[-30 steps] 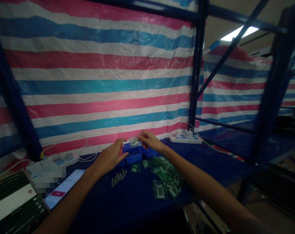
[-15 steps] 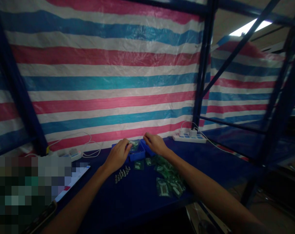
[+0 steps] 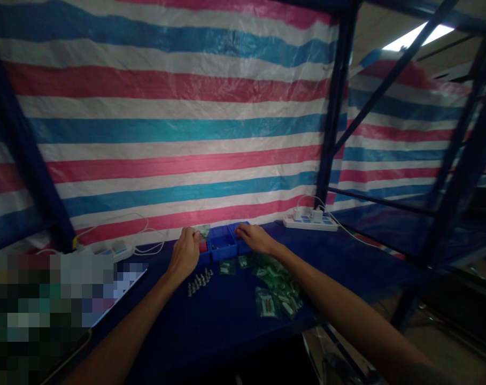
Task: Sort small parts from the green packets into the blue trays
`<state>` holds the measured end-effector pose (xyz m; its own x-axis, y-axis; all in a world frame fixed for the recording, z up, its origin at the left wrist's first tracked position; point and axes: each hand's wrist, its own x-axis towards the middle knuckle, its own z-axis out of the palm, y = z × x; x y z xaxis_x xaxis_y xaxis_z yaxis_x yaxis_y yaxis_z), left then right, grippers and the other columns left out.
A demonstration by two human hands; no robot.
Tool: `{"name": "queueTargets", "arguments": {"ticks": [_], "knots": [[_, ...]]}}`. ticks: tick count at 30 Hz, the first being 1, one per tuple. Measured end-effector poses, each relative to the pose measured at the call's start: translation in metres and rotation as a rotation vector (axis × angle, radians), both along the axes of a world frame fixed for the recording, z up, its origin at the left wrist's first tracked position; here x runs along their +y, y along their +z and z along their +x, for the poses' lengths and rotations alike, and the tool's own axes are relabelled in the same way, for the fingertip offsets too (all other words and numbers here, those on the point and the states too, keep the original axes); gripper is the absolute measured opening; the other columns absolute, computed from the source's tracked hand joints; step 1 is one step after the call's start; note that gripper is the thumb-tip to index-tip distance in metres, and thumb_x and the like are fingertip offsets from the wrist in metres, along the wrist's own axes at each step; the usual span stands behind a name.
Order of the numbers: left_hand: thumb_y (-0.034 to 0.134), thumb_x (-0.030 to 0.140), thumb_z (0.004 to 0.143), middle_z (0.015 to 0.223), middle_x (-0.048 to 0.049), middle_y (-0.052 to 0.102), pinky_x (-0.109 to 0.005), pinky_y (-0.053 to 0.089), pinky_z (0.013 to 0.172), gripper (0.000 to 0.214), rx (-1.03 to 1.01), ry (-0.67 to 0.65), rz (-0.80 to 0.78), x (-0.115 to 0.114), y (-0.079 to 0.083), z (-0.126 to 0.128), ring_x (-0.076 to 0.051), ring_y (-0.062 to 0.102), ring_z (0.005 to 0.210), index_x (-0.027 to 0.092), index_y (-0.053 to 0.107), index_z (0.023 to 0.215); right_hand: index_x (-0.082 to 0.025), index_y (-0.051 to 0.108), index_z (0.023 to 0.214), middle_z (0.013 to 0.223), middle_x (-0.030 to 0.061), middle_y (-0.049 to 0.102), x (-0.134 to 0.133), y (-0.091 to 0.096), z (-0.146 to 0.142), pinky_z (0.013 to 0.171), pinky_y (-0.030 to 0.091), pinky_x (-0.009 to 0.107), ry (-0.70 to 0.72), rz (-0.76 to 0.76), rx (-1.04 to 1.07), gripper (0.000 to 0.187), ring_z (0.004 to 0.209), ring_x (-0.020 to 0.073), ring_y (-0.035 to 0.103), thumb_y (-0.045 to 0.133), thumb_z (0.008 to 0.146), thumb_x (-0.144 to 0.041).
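My left hand [image 3: 185, 252] is closed on a small clear packet [image 3: 202, 230], held at the left end of a row of small blue bins [image 3: 222, 245] at the back of the dark blue bench. My right hand [image 3: 253, 238] rests on the right bin, fingers curled over its edge; what they hold, if anything, is hidden. A cluster of small metal screws [image 3: 198, 280] lies just in front of my left hand. A heap of green packets [image 3: 277, 291] spreads below my right forearm.
A striped tarp hangs behind the bench. White power strips lie at the back left [image 3: 114, 248] and back right [image 3: 309, 222], with cables. Blue rack posts [image 3: 331, 107] stand at the right. A tablet [image 3: 118, 289] lies at the left.
My left hand took the clear packet from above the middle bin and carried it left. My right hand let go of it and settled on the right bin.
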<state>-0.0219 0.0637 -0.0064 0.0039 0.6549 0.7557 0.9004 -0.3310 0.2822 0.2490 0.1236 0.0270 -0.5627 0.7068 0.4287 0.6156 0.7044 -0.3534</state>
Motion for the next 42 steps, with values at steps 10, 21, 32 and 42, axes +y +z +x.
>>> {"name": "queueTargets", "arguments": {"ticks": [10, 21, 32, 42], "knots": [[0.031, 0.033, 0.108, 0.1, -0.0066, 0.053, -0.041, 0.05, 0.086, 0.02, 0.062, -0.029, -0.028, 0.016, -0.005, -0.017, -0.025, 0.057, 0.093, 0.024, 0.046, 0.097, -0.02, 0.074, 0.115, 0.099, 0.009, 0.079, 0.001, -0.006, 0.003, 0.075, 0.05, 0.032, 0.092, -0.018, 0.006, 0.045, 0.09, 0.0258, 0.074, 0.083, 0.082, -0.05], [0.042, 0.044, 0.106, 0.084, -0.0026, 0.062, -0.035, 0.045, 0.077, 0.027, -0.077, -0.117, 0.046, -0.007, 0.019, 0.01, -0.023, 0.06, 0.081, 0.023, 0.052, 0.093, -0.022, 0.06, 0.132, 0.111, 0.0096, 0.075, -0.02, 0.004, -0.006, 0.085, 0.052, 0.037, 0.063, 0.159, 0.294, 0.041, 0.091, 0.0217, 0.07, 0.058, 0.102, -0.049], [0.053, 0.049, 0.102, 0.073, 0.0012, 0.062, -0.029, 0.04, 0.067, 0.035, -0.127, -0.303, -0.051, -0.03, 0.023, 0.03, -0.018, 0.056, 0.069, 0.022, 0.057, 0.081, -0.021, 0.062, 0.099, 0.088, 0.0014, 0.064, -0.033, -0.005, -0.028, 0.069, 0.049, 0.029, 0.357, -0.241, 0.516, 0.027, 0.077, 0.0158, 0.058, 0.071, 0.092, -0.046], [0.047, 0.04, 0.105, 0.082, 0.0006, 0.062, -0.03, 0.043, 0.072, 0.024, -0.103, -0.316, -0.016, -0.038, 0.025, 0.032, -0.017, 0.057, 0.073, 0.022, 0.059, 0.096, -0.021, 0.059, 0.102, 0.084, -0.0005, 0.058, -0.029, -0.01, -0.032, 0.063, 0.051, 0.028, 0.396, -0.357, 0.646, 0.036, 0.072, 0.0148, 0.056, 0.078, 0.084, -0.047]]}}
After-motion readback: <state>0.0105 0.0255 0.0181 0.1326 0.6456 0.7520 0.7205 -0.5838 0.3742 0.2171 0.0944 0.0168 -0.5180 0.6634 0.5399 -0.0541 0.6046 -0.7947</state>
